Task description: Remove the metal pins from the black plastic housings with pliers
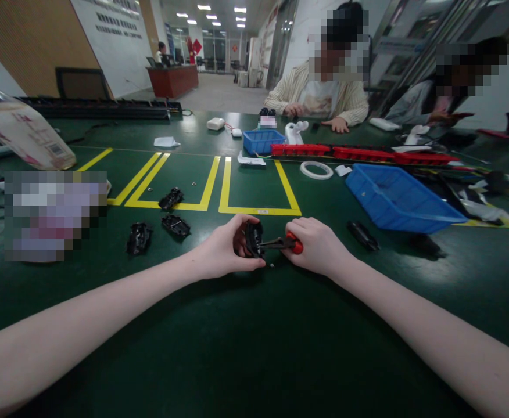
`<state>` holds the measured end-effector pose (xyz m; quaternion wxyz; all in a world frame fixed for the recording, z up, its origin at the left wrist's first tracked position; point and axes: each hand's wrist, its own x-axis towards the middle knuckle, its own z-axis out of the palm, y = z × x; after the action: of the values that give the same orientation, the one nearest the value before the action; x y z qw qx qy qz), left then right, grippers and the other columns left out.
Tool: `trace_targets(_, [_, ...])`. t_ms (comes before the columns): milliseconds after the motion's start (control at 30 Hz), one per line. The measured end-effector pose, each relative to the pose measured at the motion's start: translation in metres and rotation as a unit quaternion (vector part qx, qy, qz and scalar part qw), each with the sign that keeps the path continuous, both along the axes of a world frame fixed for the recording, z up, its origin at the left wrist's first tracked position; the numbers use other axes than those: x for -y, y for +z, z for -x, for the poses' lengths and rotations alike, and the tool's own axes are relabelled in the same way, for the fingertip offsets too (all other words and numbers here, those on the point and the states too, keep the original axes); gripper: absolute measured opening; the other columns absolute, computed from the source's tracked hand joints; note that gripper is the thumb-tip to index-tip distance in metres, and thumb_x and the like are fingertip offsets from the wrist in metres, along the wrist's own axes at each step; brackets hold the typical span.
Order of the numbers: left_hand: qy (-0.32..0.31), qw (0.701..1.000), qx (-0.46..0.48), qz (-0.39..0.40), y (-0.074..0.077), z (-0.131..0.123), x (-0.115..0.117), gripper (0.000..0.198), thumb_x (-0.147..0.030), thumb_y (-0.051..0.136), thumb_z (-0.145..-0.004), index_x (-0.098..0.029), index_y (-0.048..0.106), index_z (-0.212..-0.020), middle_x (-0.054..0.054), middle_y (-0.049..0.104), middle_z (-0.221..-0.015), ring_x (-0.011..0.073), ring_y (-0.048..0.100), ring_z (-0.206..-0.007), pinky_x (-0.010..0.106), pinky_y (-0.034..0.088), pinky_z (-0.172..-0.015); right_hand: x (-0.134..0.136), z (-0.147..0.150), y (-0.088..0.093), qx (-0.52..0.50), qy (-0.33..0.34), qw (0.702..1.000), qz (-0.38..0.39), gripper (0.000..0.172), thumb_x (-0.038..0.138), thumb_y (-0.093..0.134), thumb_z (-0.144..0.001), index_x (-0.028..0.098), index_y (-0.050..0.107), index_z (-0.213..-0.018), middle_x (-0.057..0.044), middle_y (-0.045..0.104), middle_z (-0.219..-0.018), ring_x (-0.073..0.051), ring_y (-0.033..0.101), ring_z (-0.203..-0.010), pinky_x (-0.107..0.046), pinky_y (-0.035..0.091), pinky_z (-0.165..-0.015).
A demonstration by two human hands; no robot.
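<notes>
Between the thumb and fingers of my left hand [226, 247] sits a black plastic part [253, 238], held on edge above the green table. My right hand [313, 247] is closed round the red handles of a pair of pliers [276, 242]. The jaws of the pliers reach left and touch the black part; what they grip there is too small to tell. A tiny pale bit [272, 265] lies on the table below the jaws. Left of my hands lie similar black parts, one [139, 238] nearest me, another [176, 224] and a third [171, 198] on the yellow tape.
A blue bin [405, 197] stands at right, with a black cylindrical part [363, 235] before it. Farther back are a white tape roll [316, 169], a long red strip [359, 153] and a small blue bin [263, 141]. A bottle [23, 128] leans at left. Two people sit across the table.
</notes>
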<state>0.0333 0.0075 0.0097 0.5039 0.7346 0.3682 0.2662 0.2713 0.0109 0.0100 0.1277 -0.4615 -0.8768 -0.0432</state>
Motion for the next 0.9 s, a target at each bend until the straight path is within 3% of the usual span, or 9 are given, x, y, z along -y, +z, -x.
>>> trace_targets(167, [0.008, 0.999, -0.031, -0.042, 0.0001, 0.0011, 0.0003, 0.071, -0.031, 0.079, -0.07, -0.02, 0.041, -0.128, 0.006, 0.061, -0.105, 0.0169, 0.061, -0.078, 0.034, 0.056, -0.068, 0.0007, 0.0011, 0.0012, 0.002, 0.002, 1.0, 0.0, 0.017, 0.026, 0.062, -0.074, 0.021, 0.047, -0.07, -0.006, 0.061, -0.075, -0.018, 0.051, -0.067, -0.032, 0.039, -0.065])
trace_targets(300, [0.033, 0.99, -0.063, -0.119, 0.0015, 0.0005, 0.0021, 0.071, -0.036, 0.08, -0.069, -0.019, 0.044, -0.128, 0.007, 0.058, -0.11, 0.0168, 0.06, -0.079, 0.033, 0.055, -0.067, 0.0005, 0.0011, 0.0014, 0.0, 0.002, 1.0, -0.002, 0.017, 0.025, 0.062, -0.074, 0.021, 0.047, -0.071, -0.005, 0.061, -0.075, -0.018, 0.052, -0.068, -0.031, 0.039, -0.065])
trace_targets(433, [0.047, 0.977, -0.09, -0.187, 0.0011, -0.0003, 0.0044, 0.087, -0.04, 0.076, -0.072, -0.022, 0.03, -0.143, 0.01, 0.053, -0.123, 0.0185, 0.059, -0.086, 0.036, 0.055, -0.074, 0.0007, 0.0019, 0.0025, 0.008, 0.005, 1.0, -0.009, 0.015, 0.024, 0.062, -0.073, 0.021, 0.047, -0.071, -0.006, 0.061, -0.075, -0.019, 0.052, -0.068, -0.031, 0.039, -0.066])
trace_targets(500, [0.035, 0.97, -0.11, -0.213, 0.001, -0.0005, 0.0051, 0.084, -0.045, 0.073, -0.074, -0.022, 0.031, -0.143, 0.011, 0.051, -0.124, 0.0214, 0.059, -0.094, 0.037, 0.054, -0.078, 0.0011, 0.0028, 0.0035, 0.016, 0.008, 1.0, -0.015, 0.014, 0.023, 0.062, -0.073, 0.02, 0.048, -0.072, -0.006, 0.061, -0.075, -0.019, 0.052, -0.068, -0.032, 0.039, -0.066])
trace_targets(567, [0.017, 0.965, -0.138, -0.221, 0.0017, -0.0009, 0.0056, 0.071, -0.051, 0.069, -0.077, -0.021, 0.042, -0.135, 0.01, 0.052, -0.122, 0.0237, 0.058, -0.099, 0.038, 0.053, -0.08, 0.0013, 0.0036, 0.004, 0.022, 0.012, 0.999, -0.019, 0.013, 0.023, 0.061, -0.074, 0.02, 0.049, -0.072, -0.006, 0.061, -0.075, -0.02, 0.052, -0.069, -0.032, 0.039, -0.066])
trace_targets(667, [0.001, 0.96, -0.181, -0.213, 0.0038, -0.0018, 0.0061, 0.055, -0.058, 0.063, -0.079, -0.018, 0.054, -0.115, 0.008, 0.056, -0.109, 0.0227, 0.059, -0.09, 0.037, 0.052, -0.074, 0.0015, 0.0045, 0.0036, 0.028, 0.018, 0.999, -0.026, 0.011, 0.022, 0.059, -0.076, 0.02, 0.05, -0.072, -0.006, 0.06, -0.074, -0.019, 0.053, -0.07, -0.032, 0.039, -0.067])
trace_targets(900, [-0.023, 0.957, -0.204, -0.204, 0.0078, -0.0015, 0.0045, 0.049, -0.065, 0.057, -0.08, -0.018, 0.056, -0.091, 0.004, 0.061, -0.088, 0.0194, 0.056, -0.076, 0.031, 0.043, -0.063, 0.0055, 0.0074, 0.002, 0.005, 0.019, 0.999, -0.03, 0.011, 0.021, 0.059, -0.077, 0.02, 0.049, -0.071, -0.006, 0.061, -0.074, -0.018, 0.051, -0.067, -0.031, 0.038, -0.067])
